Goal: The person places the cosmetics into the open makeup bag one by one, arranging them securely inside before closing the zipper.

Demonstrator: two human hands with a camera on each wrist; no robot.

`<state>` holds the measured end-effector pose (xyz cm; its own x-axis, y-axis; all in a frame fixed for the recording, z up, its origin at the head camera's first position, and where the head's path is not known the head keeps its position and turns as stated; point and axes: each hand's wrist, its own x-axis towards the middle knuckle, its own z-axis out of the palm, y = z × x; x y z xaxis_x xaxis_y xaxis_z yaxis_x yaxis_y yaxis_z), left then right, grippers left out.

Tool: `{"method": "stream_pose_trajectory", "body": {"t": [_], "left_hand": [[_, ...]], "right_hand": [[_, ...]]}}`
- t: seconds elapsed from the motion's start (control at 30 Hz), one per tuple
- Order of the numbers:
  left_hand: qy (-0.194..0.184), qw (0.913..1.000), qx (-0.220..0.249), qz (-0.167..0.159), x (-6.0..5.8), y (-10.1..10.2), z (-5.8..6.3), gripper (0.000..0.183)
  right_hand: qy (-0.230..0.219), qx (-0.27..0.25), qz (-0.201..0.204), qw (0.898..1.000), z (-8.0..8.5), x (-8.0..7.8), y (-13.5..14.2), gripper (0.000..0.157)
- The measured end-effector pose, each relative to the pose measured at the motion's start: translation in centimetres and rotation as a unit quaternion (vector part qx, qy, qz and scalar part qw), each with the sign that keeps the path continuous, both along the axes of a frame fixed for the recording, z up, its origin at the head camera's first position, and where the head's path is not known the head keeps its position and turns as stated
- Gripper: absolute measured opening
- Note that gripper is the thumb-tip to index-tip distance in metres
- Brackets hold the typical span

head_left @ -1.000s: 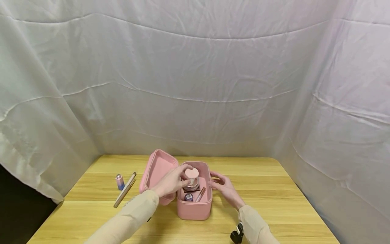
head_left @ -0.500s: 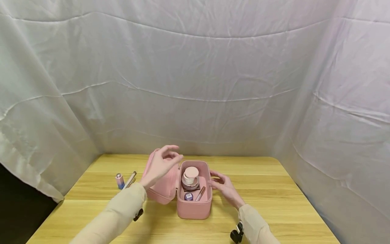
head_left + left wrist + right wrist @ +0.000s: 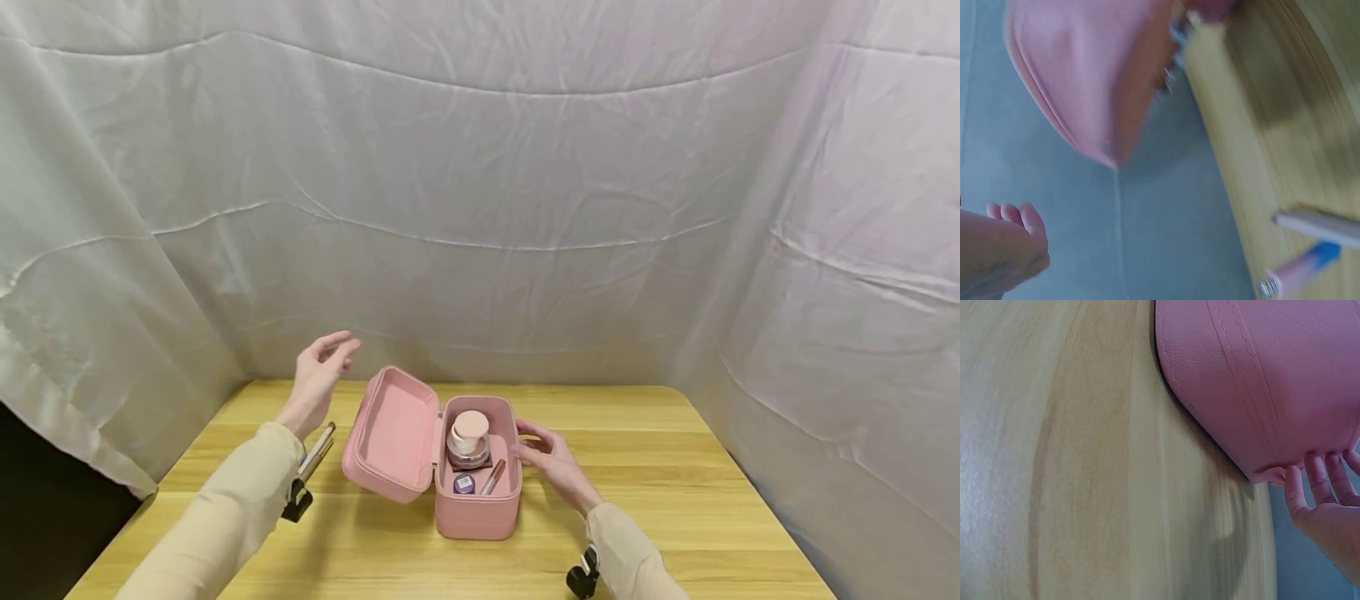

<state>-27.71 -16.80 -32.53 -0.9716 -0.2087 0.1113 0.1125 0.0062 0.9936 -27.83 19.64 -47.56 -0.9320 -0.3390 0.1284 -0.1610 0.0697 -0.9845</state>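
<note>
A pink cosmetic case [image 3: 477, 518] stands on the wooden table, its lid [image 3: 397, 429] swung out to the left. Inside it, a white jar with a pale pink cap [image 3: 472, 424] sits atop a round clear container [image 3: 468, 454]. In front of them are a small purple-lidded pot [image 3: 464, 483] and a slim lip gloss tube [image 3: 492, 477]. My left hand [image 3: 317, 377] is raised left of the lid, fingers loosely bent around nothing. The fingertips of my right hand [image 3: 555, 465] rest against the case's right side, the fingers fairly straight in the right wrist view.
Below my left wrist lie makeup brushes [image 3: 318, 454], partly covered by the sleeve. A pink-and-blue bottle [image 3: 1300, 272] shows beside them in the left wrist view; the arm mostly hides it in the head view. Pale curtains [image 3: 480, 208] enclose the table [image 3: 622, 425].
My left hand has let go of the white jar, which stays on the round container, and moved left over the lid to beyond it. The right hand has kept its place.
</note>
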Motion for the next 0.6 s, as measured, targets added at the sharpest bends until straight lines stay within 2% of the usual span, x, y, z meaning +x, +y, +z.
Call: {"method": "stream_pose_trajectory", "body": {"t": [0.1,0.17,0.2,0.27,0.37,0.5,0.6], "left_hand": [[-0.003,0.9977,-0.068,0.006,-0.3,-1.6,-0.4,0.049],[0.001,0.989,-0.147,0.009,-0.3,-2.5,-0.8,0.048],[0.006,0.9813,-0.192,0.009,-0.4,-3.0,-1.1,0.047],[0.02,0.9585,-0.284,0.007,-0.4,-3.7,-1.8,0.043],[0.049,0.9158,-0.399,-0.007,-0.5,-4.6,-3.1,0.04],[0.063,0.8677,-0.492,-0.026,-0.3,-5.3,-4.8,0.039],[0.05,0.8406,-0.538,-0.038,0.0,-5.6,-6.1,0.038]], "right_hand": [[0.002,-0.003,0.001,1.0,0.0,0.0,0.0,0.059],[0.0,-0.008,0.003,1.0,0.0,0.0,0.0,0.059],[0.0,-0.01,0.005,1.0,0.0,0.0,0.0,0.059],[-0.002,-0.014,0.008,1.0,-0.1,0.0,0.0,0.059],[-0.003,-0.02,0.011,1.0,-0.1,0.1,0.0,0.06],[-0.001,-0.022,0.011,1.0,-0.1,0.0,0.0,0.059],[0.0,-0.021,0.011,1.0,-0.2,0.0,0.0,0.059]]}}
